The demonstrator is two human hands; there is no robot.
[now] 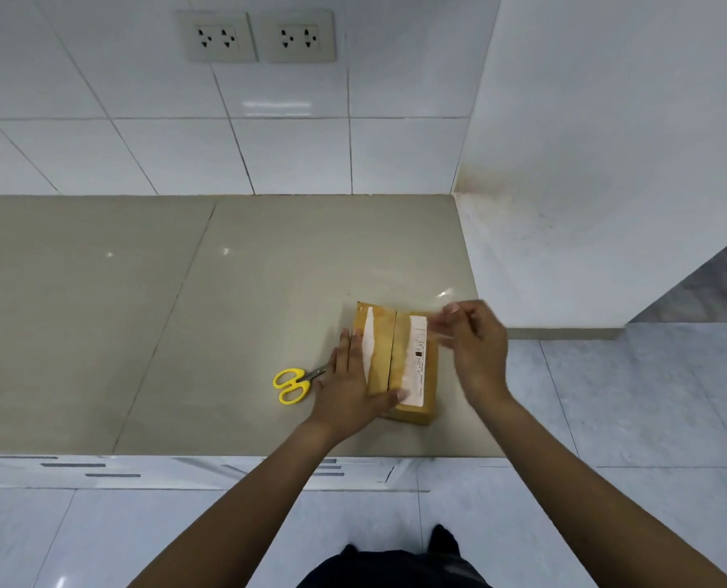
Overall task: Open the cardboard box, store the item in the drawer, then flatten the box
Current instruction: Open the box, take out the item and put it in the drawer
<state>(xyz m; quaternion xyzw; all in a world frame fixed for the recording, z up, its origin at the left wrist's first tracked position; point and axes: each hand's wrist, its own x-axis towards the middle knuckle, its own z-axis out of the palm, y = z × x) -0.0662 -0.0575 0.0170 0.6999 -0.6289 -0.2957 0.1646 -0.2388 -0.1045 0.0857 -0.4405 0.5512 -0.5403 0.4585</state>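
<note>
Fingers of the left hand (346,390) lie flat and spread over the left flap of the cardboard box (397,362), thumb near the centre seam, apparently pinning it steady. Right hand (476,350), right of centre in the frame, is blurred; its fingertips look pinched just above the box's right edge, perhaps on clear tape, though I cannot tell. Yellow scissors (296,384) rest on the counter (141,311) just left of the box, partly under the left hand, likely kept handy for cutting.
</note>
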